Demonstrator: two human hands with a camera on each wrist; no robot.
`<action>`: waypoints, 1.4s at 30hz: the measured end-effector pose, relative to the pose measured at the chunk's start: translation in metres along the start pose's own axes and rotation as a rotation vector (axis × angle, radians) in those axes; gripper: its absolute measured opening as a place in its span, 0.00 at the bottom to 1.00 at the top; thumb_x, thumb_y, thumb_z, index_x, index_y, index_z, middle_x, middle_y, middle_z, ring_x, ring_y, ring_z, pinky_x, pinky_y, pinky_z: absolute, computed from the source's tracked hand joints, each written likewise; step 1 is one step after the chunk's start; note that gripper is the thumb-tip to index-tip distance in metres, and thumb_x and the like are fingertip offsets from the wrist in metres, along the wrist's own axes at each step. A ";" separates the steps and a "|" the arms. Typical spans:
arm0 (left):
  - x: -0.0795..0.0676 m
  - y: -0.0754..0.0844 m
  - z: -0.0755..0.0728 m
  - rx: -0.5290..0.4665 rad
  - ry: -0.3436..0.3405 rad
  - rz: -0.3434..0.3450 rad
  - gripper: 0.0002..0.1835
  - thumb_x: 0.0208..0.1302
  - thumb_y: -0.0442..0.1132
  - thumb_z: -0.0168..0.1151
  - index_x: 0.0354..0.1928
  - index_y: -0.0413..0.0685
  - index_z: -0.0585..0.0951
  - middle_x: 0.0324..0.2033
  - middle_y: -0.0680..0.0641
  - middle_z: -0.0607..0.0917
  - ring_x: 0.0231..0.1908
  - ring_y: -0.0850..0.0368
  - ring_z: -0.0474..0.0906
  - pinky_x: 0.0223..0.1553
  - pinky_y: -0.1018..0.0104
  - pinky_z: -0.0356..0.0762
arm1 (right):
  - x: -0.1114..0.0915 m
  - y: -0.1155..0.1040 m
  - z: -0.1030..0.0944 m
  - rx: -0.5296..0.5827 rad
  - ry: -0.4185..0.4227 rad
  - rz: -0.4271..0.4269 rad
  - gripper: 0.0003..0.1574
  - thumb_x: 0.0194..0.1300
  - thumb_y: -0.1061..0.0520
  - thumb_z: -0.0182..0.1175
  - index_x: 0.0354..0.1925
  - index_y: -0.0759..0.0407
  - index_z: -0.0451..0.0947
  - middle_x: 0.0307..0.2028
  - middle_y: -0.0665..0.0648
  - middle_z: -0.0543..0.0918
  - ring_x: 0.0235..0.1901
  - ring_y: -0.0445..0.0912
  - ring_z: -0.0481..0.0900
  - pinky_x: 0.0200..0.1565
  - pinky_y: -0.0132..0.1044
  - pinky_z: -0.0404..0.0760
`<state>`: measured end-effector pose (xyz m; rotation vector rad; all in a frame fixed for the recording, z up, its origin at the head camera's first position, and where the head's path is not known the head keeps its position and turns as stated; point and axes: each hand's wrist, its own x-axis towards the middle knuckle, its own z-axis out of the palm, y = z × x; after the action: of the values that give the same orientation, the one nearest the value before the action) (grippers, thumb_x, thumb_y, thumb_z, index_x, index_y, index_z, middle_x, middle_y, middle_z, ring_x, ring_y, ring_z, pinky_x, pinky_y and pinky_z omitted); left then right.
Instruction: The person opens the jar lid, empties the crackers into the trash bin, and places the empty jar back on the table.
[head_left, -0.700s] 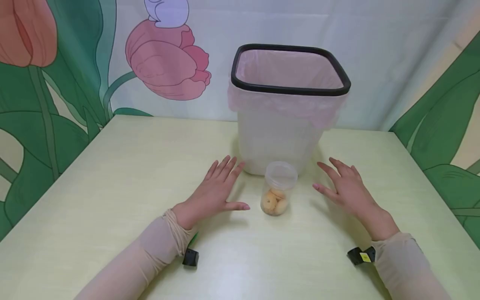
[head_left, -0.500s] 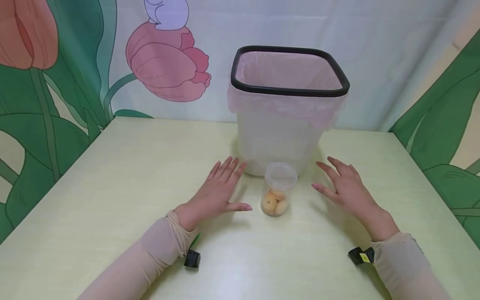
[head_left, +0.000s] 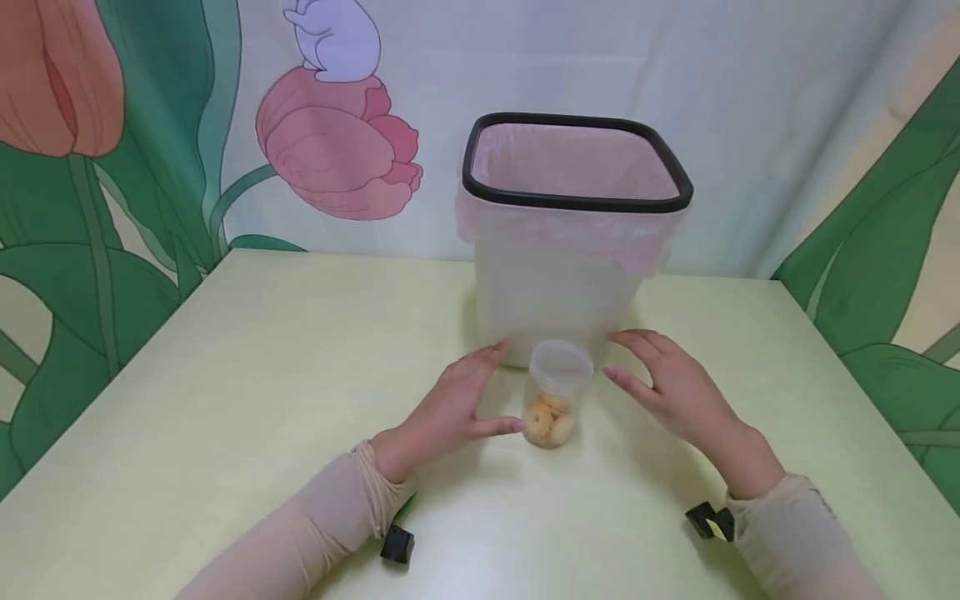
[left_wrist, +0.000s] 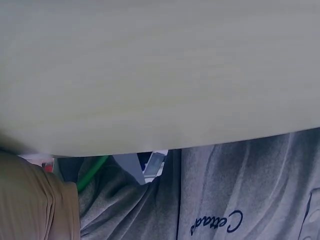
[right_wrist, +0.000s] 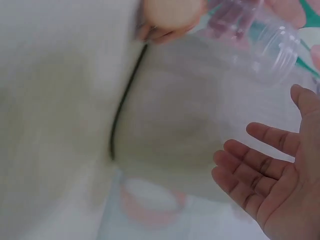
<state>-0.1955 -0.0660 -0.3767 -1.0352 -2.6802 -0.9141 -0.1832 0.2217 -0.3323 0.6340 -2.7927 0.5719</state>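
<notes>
A clear plastic jar stands upright near the middle of the table, with several pale ring-shaped cookies at its bottom. My left hand is just left of it, fingers extended; the thumb tip is at the jar's lower side, and contact cannot be told. On the other side my right hand hovers apart from the jar, fingers loosely spread and palm facing it. The right wrist view shows that palm holding nothing, beside the jar's mouth end. The left wrist view misses the left hand.
Directly behind the jar stands a whitish bin with a black rim and a pink liner bag. A floral curtain hangs behind the pale table. Black wrist cameras sit at both sleeves.
Both hands have moved inward toward the jar, the left to the right and the right to the left. The head view has tilted up slightly. The jar and bin keep their places on the table.
</notes>
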 end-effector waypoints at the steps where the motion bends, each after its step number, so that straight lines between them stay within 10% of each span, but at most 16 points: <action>1: 0.000 0.001 0.002 -0.031 0.001 -0.006 0.51 0.54 0.51 0.71 0.71 0.33 0.56 0.69 0.35 0.64 0.70 0.39 0.59 0.69 0.43 0.56 | 0.001 -0.005 -0.001 0.013 0.010 -0.006 0.30 0.71 0.45 0.53 0.64 0.59 0.69 0.60 0.62 0.75 0.61 0.58 0.71 0.61 0.56 0.70; 8: 0.002 0.008 0.012 -0.260 -0.053 -0.108 0.50 0.56 0.49 0.70 0.73 0.36 0.54 0.72 0.38 0.61 0.72 0.42 0.56 0.70 0.46 0.57 | 0.011 -0.038 0.004 0.045 0.048 -0.074 0.29 0.68 0.44 0.56 0.61 0.57 0.72 0.54 0.59 0.78 0.46 0.53 0.80 0.47 0.49 0.79; 14: 0.007 0.014 0.018 -0.346 0.005 -0.080 0.45 0.55 0.46 0.72 0.70 0.40 0.60 0.67 0.41 0.69 0.68 0.45 0.64 0.67 0.48 0.62 | 0.022 -0.050 0.010 -0.011 0.042 -0.080 0.31 0.67 0.43 0.57 0.61 0.57 0.72 0.56 0.61 0.77 0.54 0.55 0.77 0.52 0.52 0.78; 42: 0.019 0.014 0.038 -0.480 0.046 -0.115 0.32 0.56 0.41 0.71 0.60 0.46 0.66 0.55 0.45 0.81 0.55 0.52 0.75 0.59 0.52 0.71 | 0.023 -0.052 0.011 -0.067 0.046 -0.092 0.36 0.61 0.36 0.61 0.60 0.54 0.73 0.54 0.58 0.77 0.53 0.53 0.76 0.43 0.48 0.81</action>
<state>-0.1972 -0.0251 -0.3942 -0.9211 -2.5608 -1.6374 -0.1809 0.1651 -0.3186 0.7211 -2.7117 0.4668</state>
